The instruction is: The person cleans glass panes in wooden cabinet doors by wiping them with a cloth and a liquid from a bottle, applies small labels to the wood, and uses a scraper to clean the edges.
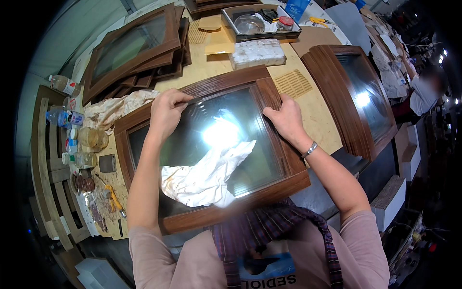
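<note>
In front of me lies a brown wood-framed glass door (293, 166), tilted on the table, its near edge close to my body. My left hand (166, 113) is closed over the far-left part of the frame, fingertips pinched together at the inner edge by the glass; anything between them is hidden. On the right side rail, my right hand (288, 120) is closed, thumb toward the glass and fingers along the wood. A crumpled white cloth (204, 178) rests on the glass near the lower left. Bright light reflects off the pane just above it.
Stacked framed doors stand at far left (173, 29) and right (332, 86). Behind are a whitish block (257, 53) and a tray (231, 31) holding a jar. Bottles (91, 138), a stained rag (120, 108) and an orange-handled tool (114, 198) lie left. Another person (423, 94) is far right.
</note>
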The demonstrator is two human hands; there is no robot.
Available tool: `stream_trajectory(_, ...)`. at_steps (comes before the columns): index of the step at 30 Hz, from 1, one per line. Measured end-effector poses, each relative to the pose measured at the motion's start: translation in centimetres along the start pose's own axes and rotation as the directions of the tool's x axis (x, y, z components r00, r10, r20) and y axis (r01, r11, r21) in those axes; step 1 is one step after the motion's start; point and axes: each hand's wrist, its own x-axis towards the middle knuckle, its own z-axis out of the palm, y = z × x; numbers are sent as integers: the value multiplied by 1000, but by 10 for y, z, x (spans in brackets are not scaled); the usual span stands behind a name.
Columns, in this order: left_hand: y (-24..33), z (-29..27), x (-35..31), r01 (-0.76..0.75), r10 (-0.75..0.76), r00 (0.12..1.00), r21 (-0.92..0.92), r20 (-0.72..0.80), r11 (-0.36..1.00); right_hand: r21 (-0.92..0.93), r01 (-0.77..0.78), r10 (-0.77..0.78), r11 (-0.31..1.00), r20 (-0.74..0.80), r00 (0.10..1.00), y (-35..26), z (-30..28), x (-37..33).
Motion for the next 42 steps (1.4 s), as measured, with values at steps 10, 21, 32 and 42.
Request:
stream_trajectory(10, 1, 15, -11, -253, 321, 928, 312, -189, 916, -25, 34, -35, 999, -57, 998, 3, 4, 0)
stream_trajectory(21, 1, 15, -13, -233, 287, 937, 259, -197, 937, -5, -43, 43, 999, 42, 998, -3, -2, 0)
stream_trajectory(32, 4, 20, -16, -337, 473, 852, 454, -225, 825, -3, -36, 36, 999, 42, 998, -4, -4, -1)
stream_trajectory(42, -2, 9, -5, -6, 8, 997, 28, -75, 1000, 39, -9, 8, 999, 37, 999, -9, -6, -3)
